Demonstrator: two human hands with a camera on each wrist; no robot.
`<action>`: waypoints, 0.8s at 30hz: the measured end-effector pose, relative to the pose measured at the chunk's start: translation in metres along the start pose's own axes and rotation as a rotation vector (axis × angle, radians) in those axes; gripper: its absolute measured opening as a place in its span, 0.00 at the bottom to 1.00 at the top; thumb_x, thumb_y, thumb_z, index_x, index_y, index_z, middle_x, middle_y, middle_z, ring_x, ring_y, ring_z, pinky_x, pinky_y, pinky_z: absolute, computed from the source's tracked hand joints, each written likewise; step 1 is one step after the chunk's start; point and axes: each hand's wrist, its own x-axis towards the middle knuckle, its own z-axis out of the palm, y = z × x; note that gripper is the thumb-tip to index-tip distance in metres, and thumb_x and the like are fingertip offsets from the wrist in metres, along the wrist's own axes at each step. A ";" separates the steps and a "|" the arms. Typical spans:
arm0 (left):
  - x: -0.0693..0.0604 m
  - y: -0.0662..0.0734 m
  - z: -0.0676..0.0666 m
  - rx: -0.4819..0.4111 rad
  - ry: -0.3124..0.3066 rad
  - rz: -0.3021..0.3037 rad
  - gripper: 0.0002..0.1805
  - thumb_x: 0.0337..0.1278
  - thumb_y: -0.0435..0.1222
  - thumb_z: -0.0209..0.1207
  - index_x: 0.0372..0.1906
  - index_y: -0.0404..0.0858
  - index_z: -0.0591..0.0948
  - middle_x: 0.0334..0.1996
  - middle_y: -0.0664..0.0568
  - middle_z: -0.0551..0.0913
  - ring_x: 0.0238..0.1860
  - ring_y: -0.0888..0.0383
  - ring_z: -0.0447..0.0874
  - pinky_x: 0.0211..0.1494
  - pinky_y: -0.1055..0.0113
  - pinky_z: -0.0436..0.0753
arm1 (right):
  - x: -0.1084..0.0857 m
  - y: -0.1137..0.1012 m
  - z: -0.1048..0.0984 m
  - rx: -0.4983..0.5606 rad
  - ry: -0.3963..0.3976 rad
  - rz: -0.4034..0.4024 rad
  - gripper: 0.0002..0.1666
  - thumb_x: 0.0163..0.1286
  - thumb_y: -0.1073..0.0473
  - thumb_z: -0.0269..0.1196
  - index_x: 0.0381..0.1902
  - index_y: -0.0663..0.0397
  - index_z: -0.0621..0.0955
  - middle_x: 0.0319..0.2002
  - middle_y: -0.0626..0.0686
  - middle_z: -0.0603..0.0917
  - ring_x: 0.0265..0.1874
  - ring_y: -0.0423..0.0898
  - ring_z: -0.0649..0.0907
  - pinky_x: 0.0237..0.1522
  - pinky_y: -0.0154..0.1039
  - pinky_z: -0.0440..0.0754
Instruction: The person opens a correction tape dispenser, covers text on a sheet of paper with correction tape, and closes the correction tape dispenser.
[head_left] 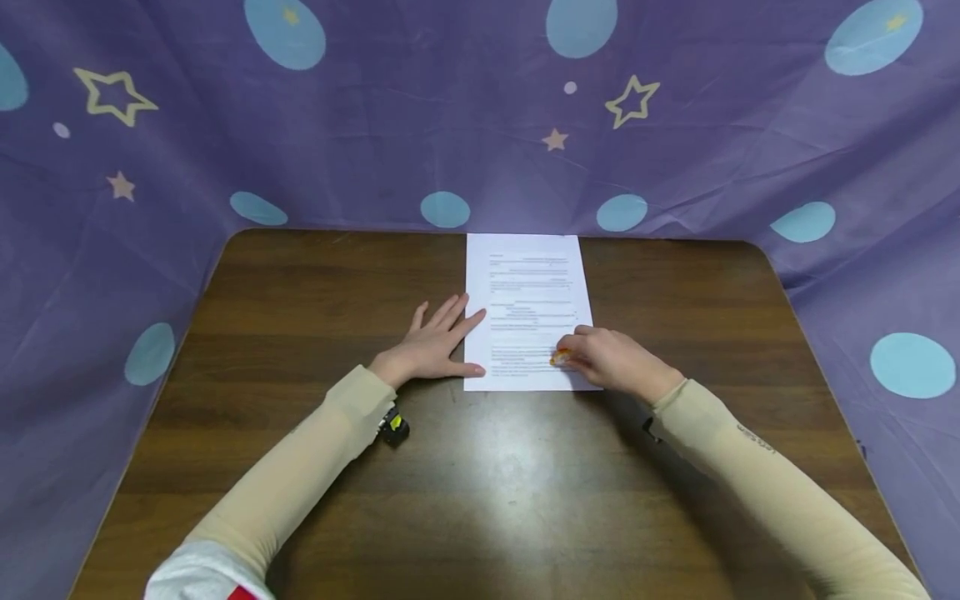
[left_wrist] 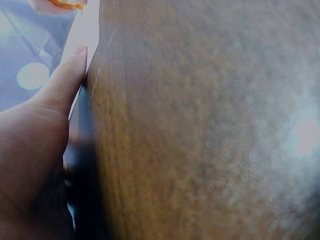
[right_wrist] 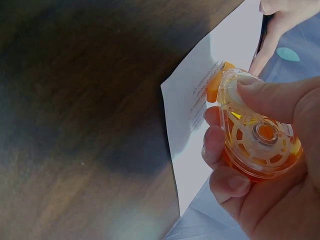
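Observation:
A printed sheet of paper (head_left: 525, 292) lies flat at the far middle of the wooden table. My left hand (head_left: 437, 343) rests with spread fingers across the sheet's left edge; in the left wrist view its thumb (left_wrist: 67, 80) presses on the paper. In my right hand (head_left: 611, 360) is an orange, see-through correction tape dispenser (right_wrist: 260, 132), gripped between thumb and curled fingers. Its orange tip (right_wrist: 216, 85) points toward the printed lines near the sheet's lower right. Whether the tip touches the paper cannot be told.
The brown wooden table (head_left: 300, 292) reaches a purple curtain (head_left: 480, 125) with stars and blue ovals, which hangs behind and at both sides. Beneath the left sleeve a small black device (head_left: 393, 427) shows at the wrist.

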 end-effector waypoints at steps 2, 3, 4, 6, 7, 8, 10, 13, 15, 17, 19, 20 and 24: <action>0.000 0.000 0.000 -0.002 0.001 0.001 0.59 0.60 0.72 0.58 0.86 0.55 0.43 0.85 0.48 0.28 0.84 0.51 0.23 0.78 0.37 0.25 | 0.000 0.000 -0.001 -0.013 -0.008 0.007 0.08 0.69 0.65 0.71 0.45 0.53 0.88 0.32 0.48 0.82 0.25 0.42 0.77 0.30 0.41 0.78; 0.000 0.001 -0.001 -0.001 0.000 -0.001 0.59 0.60 0.72 0.58 0.86 0.55 0.43 0.85 0.48 0.28 0.84 0.51 0.23 0.78 0.37 0.25 | 0.000 -0.001 -0.002 -0.018 -0.013 0.010 0.08 0.69 0.65 0.71 0.45 0.53 0.88 0.32 0.48 0.82 0.25 0.42 0.77 0.30 0.41 0.78; 0.000 0.001 -0.001 -0.003 -0.001 -0.001 0.59 0.59 0.72 0.58 0.86 0.55 0.43 0.85 0.48 0.28 0.84 0.51 0.23 0.78 0.37 0.25 | -0.001 0.000 -0.002 -0.022 -0.019 0.015 0.08 0.69 0.66 0.70 0.45 0.53 0.88 0.32 0.48 0.82 0.24 0.42 0.77 0.30 0.40 0.77; 0.001 0.001 0.000 0.000 -0.001 -0.002 0.59 0.59 0.72 0.58 0.86 0.55 0.43 0.85 0.48 0.28 0.84 0.51 0.23 0.78 0.37 0.25 | -0.002 0.000 -0.004 -0.027 -0.027 0.025 0.09 0.68 0.67 0.70 0.45 0.53 0.88 0.32 0.48 0.81 0.24 0.42 0.76 0.29 0.40 0.77; 0.001 0.001 0.000 0.002 0.000 -0.003 0.59 0.59 0.72 0.58 0.86 0.55 0.43 0.85 0.48 0.28 0.84 0.51 0.23 0.78 0.37 0.25 | -0.002 0.000 -0.004 -0.027 -0.032 0.032 0.09 0.68 0.67 0.69 0.45 0.53 0.88 0.32 0.48 0.81 0.24 0.42 0.76 0.29 0.40 0.76; 0.001 0.001 0.000 0.006 -0.001 -0.004 0.60 0.59 0.72 0.58 0.86 0.55 0.43 0.85 0.49 0.28 0.84 0.52 0.23 0.78 0.37 0.25 | -0.003 0.001 -0.005 -0.026 -0.036 0.038 0.10 0.68 0.68 0.69 0.45 0.53 0.88 0.32 0.48 0.81 0.24 0.42 0.75 0.29 0.40 0.76; 0.001 0.000 0.000 0.014 -0.003 -0.008 0.60 0.59 0.72 0.58 0.86 0.56 0.43 0.85 0.49 0.27 0.84 0.52 0.22 0.78 0.37 0.25 | -0.005 0.002 -0.006 -0.028 -0.044 0.047 0.10 0.68 0.68 0.69 0.46 0.53 0.88 0.32 0.47 0.81 0.25 0.41 0.75 0.29 0.40 0.76; 0.001 -0.001 0.001 0.024 -0.008 -0.009 0.60 0.59 0.73 0.58 0.86 0.56 0.42 0.85 0.50 0.27 0.84 0.52 0.21 0.78 0.37 0.24 | -0.009 0.006 -0.008 -0.032 -0.052 0.057 0.11 0.68 0.69 0.68 0.46 0.53 0.88 0.33 0.48 0.81 0.25 0.42 0.75 0.29 0.40 0.76; 0.001 -0.001 0.002 0.022 -0.007 -0.004 0.60 0.59 0.73 0.58 0.86 0.56 0.42 0.85 0.49 0.27 0.84 0.52 0.21 0.78 0.37 0.24 | -0.012 0.009 -0.009 -0.037 -0.048 0.062 0.11 0.68 0.69 0.68 0.46 0.53 0.88 0.34 0.48 0.82 0.26 0.42 0.76 0.30 0.41 0.77; 0.001 -0.002 0.002 0.018 -0.002 0.001 0.60 0.59 0.72 0.59 0.86 0.56 0.43 0.85 0.49 0.27 0.84 0.52 0.22 0.78 0.37 0.24 | -0.015 0.012 -0.010 -0.041 -0.042 0.064 0.11 0.68 0.70 0.69 0.46 0.53 0.88 0.35 0.48 0.83 0.27 0.42 0.77 0.31 0.42 0.78; 0.002 -0.002 0.003 0.019 0.000 0.003 0.60 0.59 0.72 0.58 0.86 0.56 0.43 0.85 0.49 0.27 0.84 0.52 0.22 0.78 0.37 0.24 | -0.019 0.014 -0.011 -0.040 -0.032 0.063 0.12 0.67 0.70 0.69 0.46 0.53 0.88 0.36 0.48 0.84 0.28 0.42 0.78 0.32 0.44 0.79; 0.002 -0.002 0.003 0.019 0.001 0.003 0.60 0.59 0.72 0.58 0.86 0.56 0.43 0.85 0.49 0.27 0.84 0.52 0.22 0.78 0.37 0.25 | -0.020 0.016 -0.012 -0.039 -0.026 0.061 0.11 0.67 0.70 0.69 0.45 0.54 0.88 0.36 0.49 0.84 0.29 0.42 0.79 0.33 0.44 0.80; 0.004 -0.003 0.003 0.027 0.000 -0.004 0.60 0.59 0.73 0.58 0.86 0.56 0.42 0.85 0.50 0.27 0.84 0.52 0.22 0.78 0.37 0.25 | -0.027 0.020 -0.014 -0.041 -0.004 0.058 0.11 0.66 0.70 0.71 0.45 0.56 0.88 0.37 0.49 0.85 0.30 0.43 0.81 0.35 0.46 0.82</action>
